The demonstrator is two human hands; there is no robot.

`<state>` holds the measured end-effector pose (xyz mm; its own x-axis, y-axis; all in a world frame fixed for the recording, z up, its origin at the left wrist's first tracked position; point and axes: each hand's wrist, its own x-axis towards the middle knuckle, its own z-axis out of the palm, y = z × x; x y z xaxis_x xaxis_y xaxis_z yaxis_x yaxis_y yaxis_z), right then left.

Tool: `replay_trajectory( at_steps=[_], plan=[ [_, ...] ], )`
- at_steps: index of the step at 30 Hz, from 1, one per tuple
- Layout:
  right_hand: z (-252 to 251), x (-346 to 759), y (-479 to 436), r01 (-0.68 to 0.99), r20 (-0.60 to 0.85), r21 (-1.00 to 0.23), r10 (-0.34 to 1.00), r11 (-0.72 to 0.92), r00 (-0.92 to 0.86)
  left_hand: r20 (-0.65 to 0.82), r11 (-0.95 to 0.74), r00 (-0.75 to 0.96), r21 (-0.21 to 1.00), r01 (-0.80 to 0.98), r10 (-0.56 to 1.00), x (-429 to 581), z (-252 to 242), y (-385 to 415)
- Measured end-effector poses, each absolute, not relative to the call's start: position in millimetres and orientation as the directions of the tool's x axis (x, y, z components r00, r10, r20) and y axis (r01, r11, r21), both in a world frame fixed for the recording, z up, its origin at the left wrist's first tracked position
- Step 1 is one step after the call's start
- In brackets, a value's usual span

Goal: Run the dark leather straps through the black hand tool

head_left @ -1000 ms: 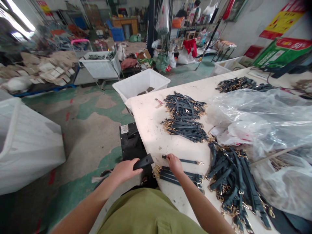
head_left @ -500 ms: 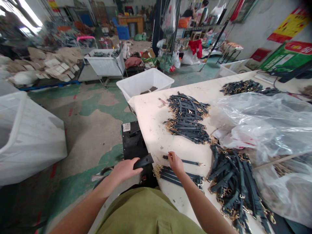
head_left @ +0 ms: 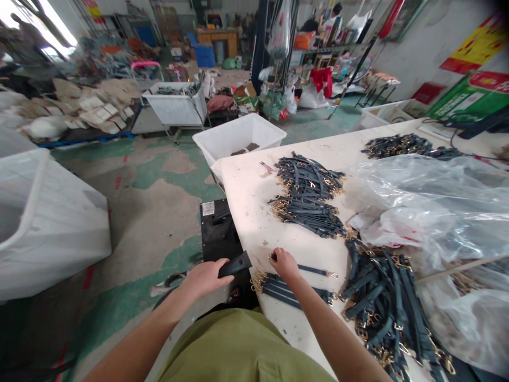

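Observation:
My left hand (head_left: 209,277) is closed round a black elongated handheld tool (head_left: 234,264) of a kind I cannot make out, held off the table's left edge. My right hand (head_left: 285,263) pinches the left end of a dark strap (head_left: 312,269), which lies across the table with its gold snap hook pointing right. Just below lies a row of similar straps (head_left: 280,291) with gold hooks at both ends, partly hidden by my right forearm. Two bundles of straps, an upper bundle (head_left: 308,178) and a lower bundle (head_left: 312,216), lie farther up.
The white table (head_left: 246,201) carries a loose strap pile (head_left: 384,297) and clear plastic bags (head_left: 449,196) on the right. A white bin (head_left: 238,135) stands beyond its far left corner, and a larger white bin (head_left: 75,212) at far left. A black box (head_left: 214,233) sits beside the table.
My right hand has closed over the strap's left end, which showed beside its fingers before. My left hand keeps its hold on the black tool. The view has shifted slightly.

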<state>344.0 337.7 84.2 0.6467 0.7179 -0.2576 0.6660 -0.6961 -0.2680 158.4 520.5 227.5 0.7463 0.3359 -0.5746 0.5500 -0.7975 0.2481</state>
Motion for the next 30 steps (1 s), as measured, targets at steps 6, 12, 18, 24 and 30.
replay_trajectory(
  at_steps=[6, 12, 18, 24, 30],
  plan=[
    [85.1, 340.9, 342.3, 0.701, -0.212, -0.304, 0.763, -0.645, 0.610, -0.594, -0.785, 0.731, 0.251, 0.566, 0.337, 156.6, 223.9, 523.6],
    [79.2, 329.8, 357.0, 0.668, -0.213, -0.318, 0.737, -0.673, 0.641, -0.599, -0.779, 0.730, 0.264, 0.569, 0.330, 158.1, 222.6, 521.8],
    [78.8, 327.1, 346.6, 0.626, -0.150, -0.409, 0.725, -0.664, 0.672, -0.588, -0.814, 0.749, 0.247, 0.526, 0.305, 159.2, 219.2, 519.9],
    [73.5, 335.2, 326.2, 0.552, -0.141, -0.477, 0.679, -0.684, 0.720, -0.546, -0.890, 0.810, 0.232, 0.392, 0.214, 180.3, 215.8, 513.2],
    [67.6, 339.8, 326.5, 0.508, -0.172, -0.490, 0.650, -0.708, 0.740, -0.498, -0.960, 0.861, 0.178, 0.218, 0.103, 228.7, 207.8, 487.2]
  ],
)
